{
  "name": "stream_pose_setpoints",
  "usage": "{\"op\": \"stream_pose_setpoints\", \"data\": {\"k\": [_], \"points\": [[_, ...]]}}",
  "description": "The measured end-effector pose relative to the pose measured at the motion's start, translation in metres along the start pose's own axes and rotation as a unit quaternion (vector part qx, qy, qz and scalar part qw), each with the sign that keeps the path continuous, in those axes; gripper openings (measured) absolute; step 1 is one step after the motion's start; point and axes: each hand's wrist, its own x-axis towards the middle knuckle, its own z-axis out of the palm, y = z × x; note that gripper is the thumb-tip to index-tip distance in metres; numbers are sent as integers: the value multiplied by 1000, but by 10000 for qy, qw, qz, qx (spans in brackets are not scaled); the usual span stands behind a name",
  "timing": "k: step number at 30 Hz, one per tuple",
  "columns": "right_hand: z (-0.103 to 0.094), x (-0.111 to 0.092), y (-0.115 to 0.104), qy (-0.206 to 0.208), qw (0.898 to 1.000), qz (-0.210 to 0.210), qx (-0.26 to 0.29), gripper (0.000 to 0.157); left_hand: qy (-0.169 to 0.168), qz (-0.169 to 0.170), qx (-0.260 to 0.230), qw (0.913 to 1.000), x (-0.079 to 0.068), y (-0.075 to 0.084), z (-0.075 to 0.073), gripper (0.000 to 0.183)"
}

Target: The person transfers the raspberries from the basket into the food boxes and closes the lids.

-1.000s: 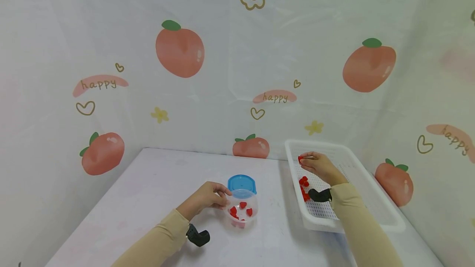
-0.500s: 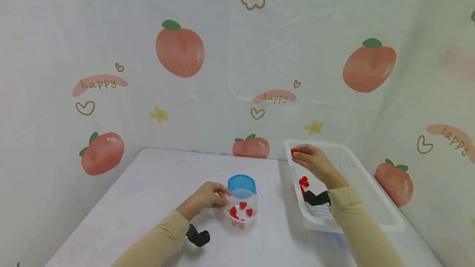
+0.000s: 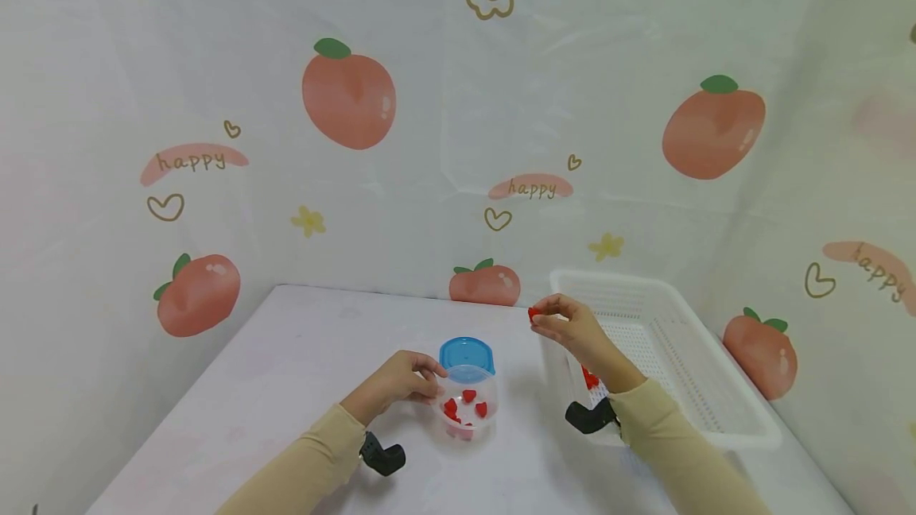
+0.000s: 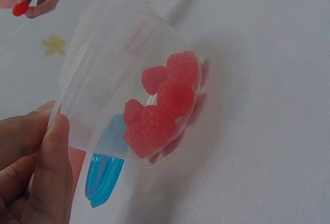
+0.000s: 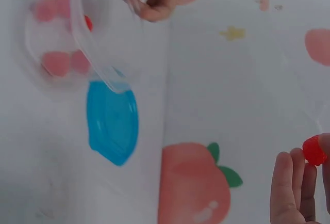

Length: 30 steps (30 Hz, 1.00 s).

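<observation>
Our right hand (image 3: 572,330) has lifted out of the white basket (image 3: 723,400) and crossed its near-left rim since a second ago, carrying one red raspberry (image 3: 533,313) pinched between thumb and fingertips; the berry now hangs in the air over the table (image 3: 300,356), just left of the basket and up and to the right of the clear tub (image 3: 468,412). We read that as the carry being about half made, with the drop into the tub not yet done. Our left hand (image 3: 392,382) has not moved: its thumb and fingers grip the tub's left rim and hold it tilted, mouth toward the coming berry, with several raspberries (image 4: 165,108) heaped against the low side. The blue lid (image 3: 467,354) lies flat on the table right behind the tub, touching or nearly touching its far edge. Between the berry and the tub's mouth the way is open, nothing standing in it; the basket rim sits just to the right of our wrist, and a few more berries (image 3: 590,377) lie in the basket behind the forearm. The table's left half offers plenty of room, and the printed curtain (image 3: 343,181) closes the back.
</observation>
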Motion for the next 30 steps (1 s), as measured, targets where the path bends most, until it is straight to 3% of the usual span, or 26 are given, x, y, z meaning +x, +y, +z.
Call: {"op": "stream_pose_setpoints", "data": {"k": [12, 30], "points": [[33, -13, 20, -149, 9992, 223, -306, 28, 6, 32, -18, 10000, 1, 0, 2, 24], [58, -30, 33, -472, 9955, 539, -613, 27, -35, 99, -5, 9999, 1, -2, 1, 23]]}}
